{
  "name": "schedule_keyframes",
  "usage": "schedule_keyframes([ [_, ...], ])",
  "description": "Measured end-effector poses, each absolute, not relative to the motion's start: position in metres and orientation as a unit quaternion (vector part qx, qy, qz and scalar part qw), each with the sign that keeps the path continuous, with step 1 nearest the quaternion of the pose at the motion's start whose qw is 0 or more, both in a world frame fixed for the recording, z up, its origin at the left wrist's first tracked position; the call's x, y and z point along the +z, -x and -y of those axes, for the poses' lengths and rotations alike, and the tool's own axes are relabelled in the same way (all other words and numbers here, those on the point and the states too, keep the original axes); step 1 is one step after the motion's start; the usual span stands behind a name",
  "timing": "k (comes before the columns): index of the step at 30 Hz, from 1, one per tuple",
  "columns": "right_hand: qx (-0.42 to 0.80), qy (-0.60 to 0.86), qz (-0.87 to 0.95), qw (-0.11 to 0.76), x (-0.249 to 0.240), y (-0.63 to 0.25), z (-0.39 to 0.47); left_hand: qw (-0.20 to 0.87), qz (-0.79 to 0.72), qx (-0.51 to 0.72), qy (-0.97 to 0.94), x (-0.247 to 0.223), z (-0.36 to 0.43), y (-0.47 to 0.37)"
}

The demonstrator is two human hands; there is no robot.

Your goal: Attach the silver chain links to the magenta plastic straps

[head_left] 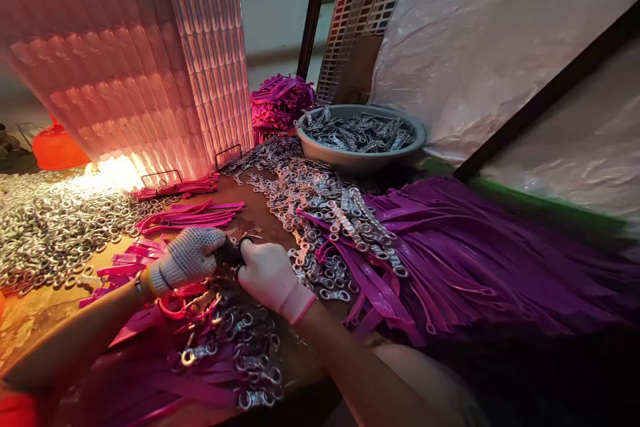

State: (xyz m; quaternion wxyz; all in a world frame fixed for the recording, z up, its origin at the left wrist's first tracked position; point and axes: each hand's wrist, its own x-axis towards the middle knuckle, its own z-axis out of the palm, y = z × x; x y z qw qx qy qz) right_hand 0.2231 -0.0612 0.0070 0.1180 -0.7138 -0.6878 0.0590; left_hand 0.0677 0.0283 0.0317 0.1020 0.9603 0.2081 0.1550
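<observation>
White plastic sheeting (480, 47) is rising at far right above purple straps (450, 247), which are spreading toward the near right. Ribbed plastic panels (115, 60) are standing at far left. The wooden table (250, 203) is showing a narrow bare strip between the left and middle heaps of silver metal links (320, 193); its near edge is running below the hands. A grey basin (350, 157) is holding more links, its rim standing clear above the heap. The left hand (193, 257), in a dotted glove, and the right hand (267, 277), in a pink-cuffed glove, are closing their fingers on a small black piece (230, 252) between them, above near-side straps and links.
</observation>
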Motion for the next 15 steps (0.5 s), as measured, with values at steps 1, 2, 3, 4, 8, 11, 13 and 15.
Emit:
schedule_keyframes([
  [1,0.056,0.710,0.691,0.125,0.008,-0.222,0.062,0.062,-0.216,0.160,-0.961,0.038,-0.033,-0.061],
  [2,0.056,0.704,0.695,0.131,0.008,-0.220,0.063,0.024,-0.231,0.171,-0.957,0.044,-0.039,-0.053],
  [3,0.059,0.699,0.700,0.134,0.008,-0.219,0.065,-0.009,-0.251,0.181,-0.951,0.048,-0.046,-0.044],
  [4,0.064,0.692,0.706,0.134,0.008,-0.218,0.066,-0.037,-0.273,0.185,-0.943,0.050,-0.053,-0.034],
  [8,0.039,0.661,0.738,0.131,0.004,-0.220,0.067,-0.077,-0.300,0.213,-0.927,0.061,-0.059,0.000],
  [11,0.007,0.650,0.734,0.195,-0.008,-0.222,0.063,0.025,-0.274,0.277,-0.921,0.083,-0.026,0.011],
  [13,-0.007,0.631,0.723,0.282,-0.018,-0.217,0.061,0.153,-0.275,0.260,-0.913,0.099,0.003,0.014],
  [15,-0.006,0.607,0.726,0.324,-0.027,-0.207,0.063,0.225,-0.324,0.258,-0.882,0.107,0.024,0.016],
])
